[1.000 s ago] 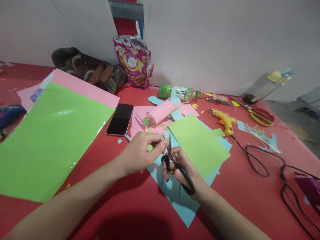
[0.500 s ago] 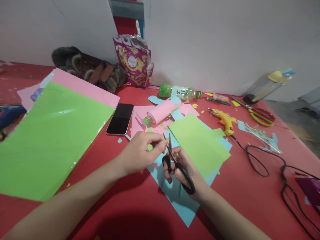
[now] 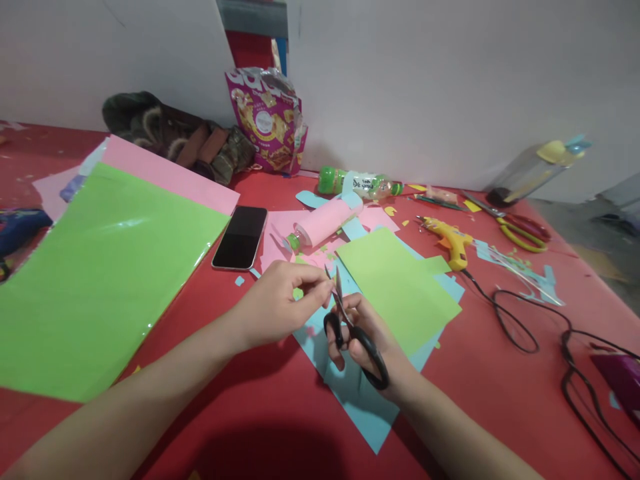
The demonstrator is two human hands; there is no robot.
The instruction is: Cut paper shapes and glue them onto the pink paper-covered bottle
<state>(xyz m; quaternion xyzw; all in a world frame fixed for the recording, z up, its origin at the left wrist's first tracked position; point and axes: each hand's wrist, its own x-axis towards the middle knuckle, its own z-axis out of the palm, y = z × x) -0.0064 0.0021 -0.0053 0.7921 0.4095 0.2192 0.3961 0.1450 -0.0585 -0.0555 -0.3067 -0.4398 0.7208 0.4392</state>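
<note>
My right hand (image 3: 367, 340) grips black-handled scissors (image 3: 353, 330), fingers through the loops, blades pointing up and slightly apart. My left hand (image 3: 280, 303) is pinched at the blades on a tiny scrap, too small to name for sure. Both hands hover over a light blue sheet (image 3: 350, 393) and a green sheet (image 3: 395, 283) lying on the red table (image 3: 500, 393). A pink-wrapped bottle (image 3: 323, 223) lies just beyond the hands.
A black phone (image 3: 241, 237) lies left of the hands, beside large green (image 3: 95, 273) and pink (image 3: 165, 175) sheets. A yellow glue gun (image 3: 450, 241) with black cable (image 3: 520, 327), red-yellow scissors (image 3: 520, 230), a green-capped bottle (image 3: 357, 184), a snack bag (image 3: 267, 120) and paper scraps are around.
Almost nothing: both hands stay in place at the scissors, with only a slight shift of the blades and the view.
</note>
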